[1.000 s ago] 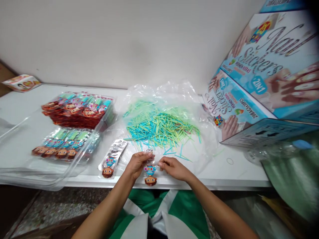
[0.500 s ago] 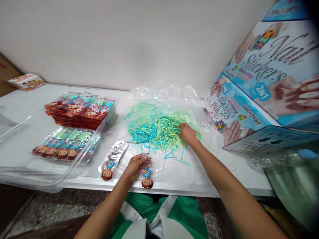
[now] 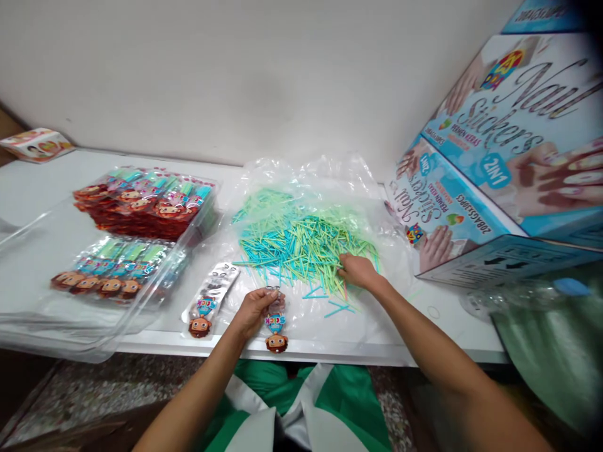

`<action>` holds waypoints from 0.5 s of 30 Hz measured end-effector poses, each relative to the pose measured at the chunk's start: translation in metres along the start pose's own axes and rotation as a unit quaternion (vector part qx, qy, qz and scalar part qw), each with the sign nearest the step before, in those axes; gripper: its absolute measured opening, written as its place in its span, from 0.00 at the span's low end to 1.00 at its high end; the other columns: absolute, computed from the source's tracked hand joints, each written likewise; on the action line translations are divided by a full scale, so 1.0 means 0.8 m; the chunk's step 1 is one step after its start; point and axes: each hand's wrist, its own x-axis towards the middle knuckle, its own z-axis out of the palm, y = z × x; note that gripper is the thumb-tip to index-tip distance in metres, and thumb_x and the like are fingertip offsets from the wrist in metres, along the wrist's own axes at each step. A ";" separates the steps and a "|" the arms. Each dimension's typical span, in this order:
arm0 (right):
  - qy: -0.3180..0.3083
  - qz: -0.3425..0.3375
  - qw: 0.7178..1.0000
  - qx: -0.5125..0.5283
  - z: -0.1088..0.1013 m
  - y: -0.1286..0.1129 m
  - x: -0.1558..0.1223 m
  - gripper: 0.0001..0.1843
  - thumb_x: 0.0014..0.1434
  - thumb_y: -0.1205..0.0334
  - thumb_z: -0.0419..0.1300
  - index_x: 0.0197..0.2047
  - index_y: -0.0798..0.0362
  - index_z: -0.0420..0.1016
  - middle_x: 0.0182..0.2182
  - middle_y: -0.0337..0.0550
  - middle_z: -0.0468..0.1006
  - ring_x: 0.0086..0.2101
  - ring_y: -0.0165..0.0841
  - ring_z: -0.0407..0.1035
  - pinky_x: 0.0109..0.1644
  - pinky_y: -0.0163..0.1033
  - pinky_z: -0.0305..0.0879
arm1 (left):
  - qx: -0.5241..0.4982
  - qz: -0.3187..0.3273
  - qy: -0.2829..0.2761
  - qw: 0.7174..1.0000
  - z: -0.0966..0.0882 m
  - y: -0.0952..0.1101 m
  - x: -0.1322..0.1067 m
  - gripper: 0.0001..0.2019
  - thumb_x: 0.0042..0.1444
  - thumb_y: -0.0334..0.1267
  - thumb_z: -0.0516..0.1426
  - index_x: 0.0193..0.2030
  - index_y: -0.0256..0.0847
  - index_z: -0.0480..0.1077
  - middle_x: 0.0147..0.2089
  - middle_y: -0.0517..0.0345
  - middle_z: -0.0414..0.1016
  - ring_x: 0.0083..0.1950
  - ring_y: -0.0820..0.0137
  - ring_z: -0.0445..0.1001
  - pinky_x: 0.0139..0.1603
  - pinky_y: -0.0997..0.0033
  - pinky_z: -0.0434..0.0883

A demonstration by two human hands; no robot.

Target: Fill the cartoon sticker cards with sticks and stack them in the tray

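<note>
White tabletop (image 3: 452,336) under everything, big Nail Stickers packaging (image 3: 513,132) off right of the right grip (image 3: 360,271), and a clear plastic tub (image 3: 98,355) with stacked sachets (image 3: 136,194) well left of the left grip (image 3: 254,311). Clear plastic sheeting (image 3: 311,169) spreads past both grips under a heap of blue and green sticks (image 3: 296,245), the right grip's fingers at its near right side, can't tell if they're holding any. Left grip's pinching one small Stick sachet (image 3: 275,329) by its top end, second sachet (image 3: 207,304) just left of it.
</note>
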 end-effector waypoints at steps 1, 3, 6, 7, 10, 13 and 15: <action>-0.009 -0.009 1.000 0.016 -0.002 0.005 -0.006 0.20 0.55 0.53 0.55 0.47 0.58 0.68 0.42 0.53 0.74 0.40 0.40 0.70 0.39 0.37 0.61 | 0.000 0.000 0.001 1.000 0.000 0.000 0.000 0.12 0.41 0.38 0.66 0.30 0.32 0.74 0.32 0.50 0.78 0.32 0.69 0.76 0.38 0.71 0.70; -0.023 -0.029 0.998 0.050 -0.011 0.018 -0.016 0.27 0.53 0.50 0.58 0.52 0.55 0.65 0.42 0.49 0.75 0.40 0.36 0.71 0.39 0.34 0.62 | 0.001 -0.001 0.006 1.000 0.000 0.000 -0.001 0.13 0.40 0.38 0.66 0.31 0.32 0.74 0.32 0.50 0.78 0.33 0.69 0.76 0.39 0.70 0.70; -0.019 -0.039 0.995 0.092 -0.024 0.035 -0.022 0.28 0.56 0.51 0.55 0.58 0.53 0.60 0.45 0.45 0.75 0.42 0.32 0.70 0.42 0.30 0.61 | 0.003 -0.003 0.011 1.000 0.000 0.000 -0.001 0.13 0.39 0.38 0.67 0.31 0.32 0.74 0.32 0.49 0.78 0.33 0.68 0.76 0.38 0.70 0.70; -0.014 -0.034 0.995 0.097 -0.027 0.038 -0.022 0.25 0.58 0.52 0.53 0.57 0.54 0.61 0.45 0.45 0.75 0.42 0.31 0.70 0.42 0.30 0.61 | 0.002 -0.003 0.010 1.000 0.001 0.000 -0.001 0.13 0.39 0.38 0.67 0.31 0.32 0.74 0.32 0.49 0.78 0.33 0.68 0.76 0.39 0.69 0.70; -0.006 -0.008 0.996 0.091 -0.026 0.034 -0.016 0.21 0.61 0.51 0.47 0.47 0.56 0.69 0.41 0.47 0.76 0.39 0.33 0.70 0.40 0.32 0.61 | 0.001 -0.001 0.008 1.000 0.002 0.001 -0.002 0.13 0.40 0.38 0.66 0.30 0.32 0.74 0.32 0.50 0.78 0.32 0.68 0.76 0.39 0.69 0.70; -0.005 0.023 0.998 0.063 -0.014 0.015 -0.006 0.22 0.57 0.47 0.51 0.44 0.57 0.71 0.41 0.51 0.75 0.38 0.37 0.70 0.38 0.35 0.61 | 0.002 -0.002 0.006 1.000 0.002 0.001 -0.002 0.12 0.40 0.38 0.66 0.30 0.32 0.74 0.32 0.50 0.78 0.32 0.68 0.76 0.39 0.69 0.70; 0.001 0.049 0.998 0.040 -0.004 0.000 0.002 0.22 0.55 0.49 0.54 0.46 0.59 0.69 0.44 0.57 0.73 0.40 0.41 0.70 0.38 0.38 0.60 | 0.003 -0.001 0.005 1.000 0.002 0.001 -0.002 0.12 0.40 0.38 0.66 0.30 0.32 0.74 0.32 0.50 0.78 0.32 0.68 0.76 0.40 0.69 0.70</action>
